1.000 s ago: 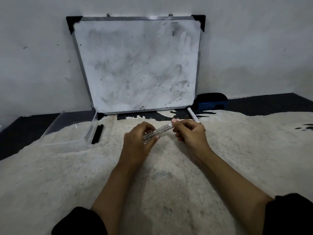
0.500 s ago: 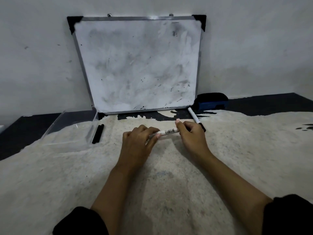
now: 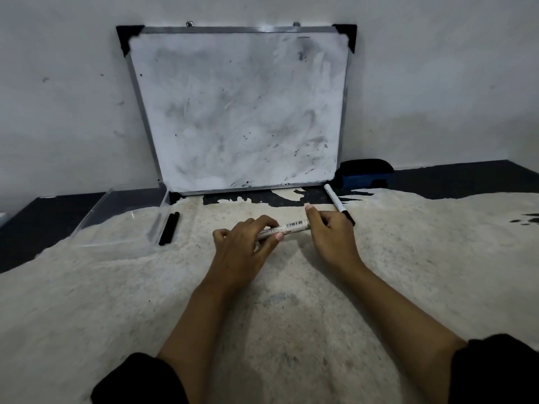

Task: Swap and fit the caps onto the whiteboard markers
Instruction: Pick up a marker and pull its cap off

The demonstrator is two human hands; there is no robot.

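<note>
A white whiteboard marker with a barcode label lies nearly level between both hands, just above the pale rug. My left hand grips its left end, and my right hand pinches its right end; both ends are hidden by fingers. A second white marker with a black cap lies on the rug behind my right hand. Two black caps lie side by side on the rug at the left.
A smudged whiteboard leans on the wall at the back. A blue and black eraser sits at its lower right. A clear plastic tray stands to the left beside the black caps. The pale rug covers a dark floor.
Both hands have lowered the marker toward the rug and turned it from tilted to nearly level. The right hand has slid to the marker's end.
</note>
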